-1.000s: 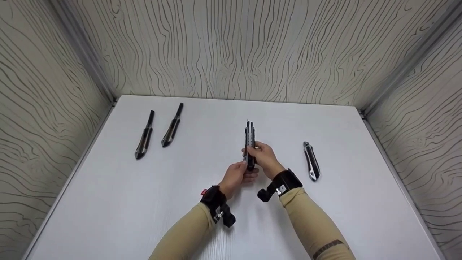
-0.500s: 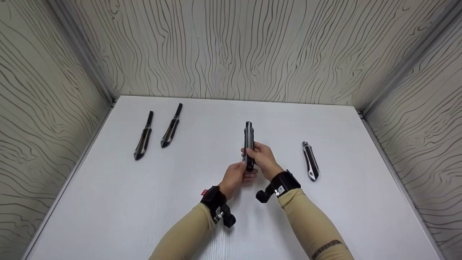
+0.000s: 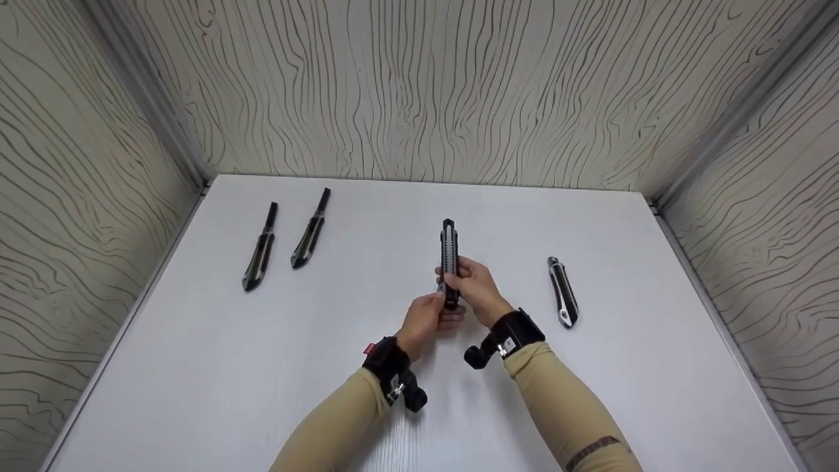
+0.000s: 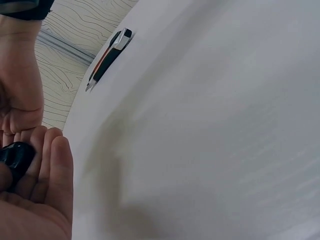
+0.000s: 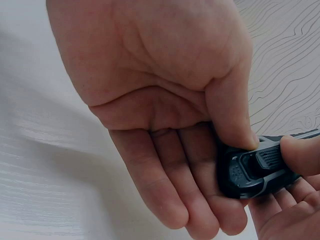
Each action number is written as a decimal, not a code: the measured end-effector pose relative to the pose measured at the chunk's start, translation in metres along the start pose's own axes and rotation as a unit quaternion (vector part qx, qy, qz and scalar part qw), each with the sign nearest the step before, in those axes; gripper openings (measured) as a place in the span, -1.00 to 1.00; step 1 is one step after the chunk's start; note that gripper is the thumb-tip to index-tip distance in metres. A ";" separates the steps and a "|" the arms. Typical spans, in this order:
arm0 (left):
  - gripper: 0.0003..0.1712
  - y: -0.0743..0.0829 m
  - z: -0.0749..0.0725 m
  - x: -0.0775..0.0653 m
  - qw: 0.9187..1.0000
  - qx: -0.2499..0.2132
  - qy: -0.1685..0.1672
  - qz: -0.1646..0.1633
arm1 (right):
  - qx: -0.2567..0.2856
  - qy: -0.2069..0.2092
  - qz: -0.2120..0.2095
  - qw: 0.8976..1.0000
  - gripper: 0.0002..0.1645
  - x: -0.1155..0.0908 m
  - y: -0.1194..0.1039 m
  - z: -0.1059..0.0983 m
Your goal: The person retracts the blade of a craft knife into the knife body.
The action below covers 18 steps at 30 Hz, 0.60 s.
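Note:
A black and grey utility knife points away from me, between both hands. My right hand grips its handle, with the thumb on the upper side and the fingers beneath. At the butt end, my left hand pinches the handle between thumb and fingers, the other fingers spread out under it. The right wrist view shows the left palm and a ribbed slider beside the right thumb. Only the dark butt of the knife appears in the left wrist view.
Two utility knives with long dark blades, a left one and an inner one, lie on the white table. To the right lies another knife with no long blade showing. Patterned walls enclose the back and sides.
The knife's front end showed two narrow prongs side by side; now it looks like one blunt tip. The right thumb has slid slightly toward the butt. The left hand has barely moved.

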<state>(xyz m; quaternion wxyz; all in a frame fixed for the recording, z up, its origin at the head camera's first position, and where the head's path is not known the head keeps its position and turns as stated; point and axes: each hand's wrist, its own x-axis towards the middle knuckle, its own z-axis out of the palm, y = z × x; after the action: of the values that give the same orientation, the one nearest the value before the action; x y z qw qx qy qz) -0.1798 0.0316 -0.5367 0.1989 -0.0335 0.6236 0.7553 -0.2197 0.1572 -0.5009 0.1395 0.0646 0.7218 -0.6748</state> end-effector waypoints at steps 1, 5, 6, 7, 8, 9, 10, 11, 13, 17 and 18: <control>-0.51 0.000 0.000 0.000 1.000 0.001 -0.001 0.001 | -0.003 -0.002 -0.002 1.000 -0.45 0.000 0.000 0.000; -0.52 -0.002 0.001 0.001 1.000 0.003 -0.001 0.002 | -0.009 -0.005 -0.004 1.000 -0.45 -0.001 0.001 -0.001; -0.52 -0.002 0.001 0.001 1.000 0.003 -0.001 0.001 | -0.013 -0.004 -0.005 1.000 -0.45 -0.002 0.002 -0.001; -0.52 -0.003 0.001 0.001 1.000 0.003 0.000 0.001 | -0.014 -0.005 -0.005 1.000 -0.46 -0.001 0.002 -0.001; -0.52 -0.003 0.002 0.001 1.000 0.003 0.001 0.001 | -0.014 -0.006 -0.007 1.000 -0.46 -0.002 0.003 -0.002; -0.52 -0.003 0.002 0.002 1.000 0.003 0.001 0.000 | -0.015 -0.006 -0.009 1.000 -0.46 -0.002 0.003 -0.002; -0.52 -0.003 0.002 0.002 1.000 0.003 0.002 -0.002 | -0.017 -0.007 -0.012 1.000 -0.47 -0.001 0.003 -0.002; -0.52 -0.003 0.001 0.002 1.000 0.001 0.002 -0.003 | -0.020 -0.007 -0.014 1.000 -0.48 -0.001 0.004 -0.003; -0.52 -0.003 0.001 0.002 1.000 -0.003 0.004 -0.006 | -0.028 -0.009 -0.020 0.999 -0.49 0.000 0.004 -0.003; -0.52 -0.003 0.000 0.002 1.000 -0.010 0.005 -0.004 | -0.074 0.003 -0.036 0.997 -0.48 0.001 0.004 -0.003; -0.52 -0.003 0.000 0.002 1.000 -0.013 0.005 -0.004 | -0.088 0.008 -0.041 0.995 -0.47 0.001 0.003 -0.003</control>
<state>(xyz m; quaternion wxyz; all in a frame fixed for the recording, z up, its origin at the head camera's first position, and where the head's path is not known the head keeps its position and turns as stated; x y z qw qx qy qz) -0.1804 0.0321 -0.5402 0.1985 -0.0424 0.6146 0.7623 -0.2203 0.1606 -0.5043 0.1110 0.0277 0.7818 -0.6130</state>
